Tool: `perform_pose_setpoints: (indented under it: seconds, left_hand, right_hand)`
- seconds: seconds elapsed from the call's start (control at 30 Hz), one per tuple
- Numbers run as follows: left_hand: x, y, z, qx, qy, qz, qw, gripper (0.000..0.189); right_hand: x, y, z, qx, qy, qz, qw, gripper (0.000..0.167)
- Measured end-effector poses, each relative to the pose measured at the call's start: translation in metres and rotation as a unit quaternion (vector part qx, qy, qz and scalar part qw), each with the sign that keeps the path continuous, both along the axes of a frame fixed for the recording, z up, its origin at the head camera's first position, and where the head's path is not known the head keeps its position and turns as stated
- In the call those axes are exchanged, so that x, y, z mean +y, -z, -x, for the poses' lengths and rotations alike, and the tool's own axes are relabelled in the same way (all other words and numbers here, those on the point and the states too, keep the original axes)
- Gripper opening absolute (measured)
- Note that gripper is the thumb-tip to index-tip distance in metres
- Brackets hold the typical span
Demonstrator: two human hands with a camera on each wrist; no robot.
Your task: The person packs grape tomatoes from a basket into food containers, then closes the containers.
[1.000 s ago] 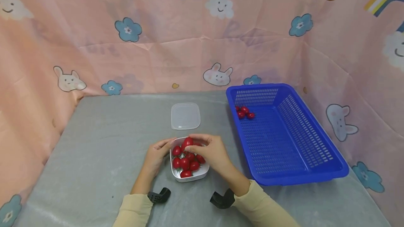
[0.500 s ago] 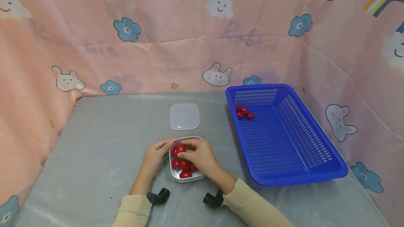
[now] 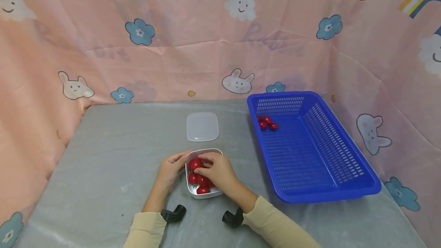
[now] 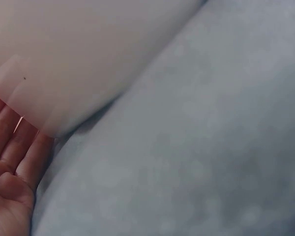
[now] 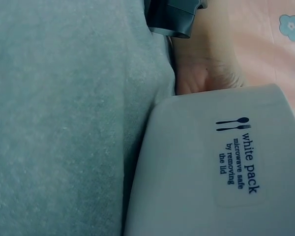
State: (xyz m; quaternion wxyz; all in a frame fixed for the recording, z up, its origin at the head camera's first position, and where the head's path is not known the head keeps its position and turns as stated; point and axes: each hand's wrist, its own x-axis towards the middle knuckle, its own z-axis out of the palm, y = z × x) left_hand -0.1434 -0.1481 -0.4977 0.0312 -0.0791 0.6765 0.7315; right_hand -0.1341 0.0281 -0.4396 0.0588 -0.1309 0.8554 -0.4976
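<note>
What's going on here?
A person's left hand rests against a white container of small red tomatoes on the table, while the right hand appears to pinch one tomato inside it. The translucent lid lies off, just beyond the container. A few more tomatoes sit in the blue basket to the right.

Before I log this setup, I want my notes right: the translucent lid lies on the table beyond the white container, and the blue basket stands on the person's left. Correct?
Not quite: the blue basket stands on the person's right, as the head view shows. The translucent lid does lie on the table beyond the white container.
</note>
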Motion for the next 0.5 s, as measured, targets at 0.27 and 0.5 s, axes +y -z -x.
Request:
perform_pose_setpoints:
  seconds: [0.27, 0.5]
  left_hand:
    - [0.001, 0.001, -0.001, 0.013, 0.008, -0.010, 0.9998, 0.035]
    - [0.000, 0.001, 0.000, 0.002, 0.005, -0.026, 0.9997, 0.036]
  right_hand:
    - [0.008, -0.011, -0.003, 0.014, 0.025, 0.118, 0.9926, 0.032]
    - [0.038, -0.079, -0.011, 0.042, 0.056, 0.223, 0.9723, 0.031]
